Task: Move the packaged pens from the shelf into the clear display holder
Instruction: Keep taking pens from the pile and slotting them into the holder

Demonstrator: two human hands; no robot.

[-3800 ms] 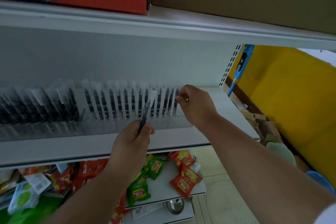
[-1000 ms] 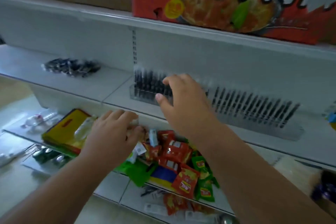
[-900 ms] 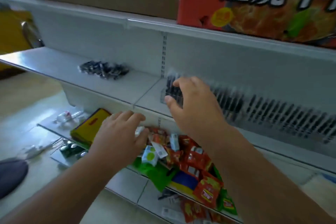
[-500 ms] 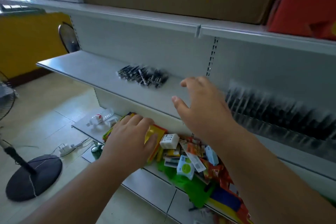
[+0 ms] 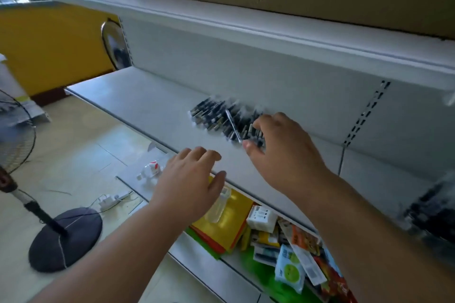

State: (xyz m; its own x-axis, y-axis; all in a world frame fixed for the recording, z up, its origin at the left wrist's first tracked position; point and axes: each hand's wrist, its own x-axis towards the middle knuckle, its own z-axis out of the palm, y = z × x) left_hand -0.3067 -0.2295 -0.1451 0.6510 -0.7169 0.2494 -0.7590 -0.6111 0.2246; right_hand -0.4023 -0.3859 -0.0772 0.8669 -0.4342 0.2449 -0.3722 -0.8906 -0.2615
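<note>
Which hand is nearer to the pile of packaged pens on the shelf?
The right hand: its fingers reach the right end of the pile of packaged pens. The left hand hovers lower, by the shelf's front edge, apart from the pile.

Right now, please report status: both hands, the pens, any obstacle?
Right hand open, reaching at pen pile. Left hand open, holding nothing. Pens loose on shelf. Nothing blocking.

The clear display holder [image 5: 433, 214] at the right edge is cut off and motion-blurred (contents unreadable). The right hand [image 5: 283, 155] covers the near end of the pen pile [image 5: 221, 118]; fingertip contact cannot be determined.
</note>
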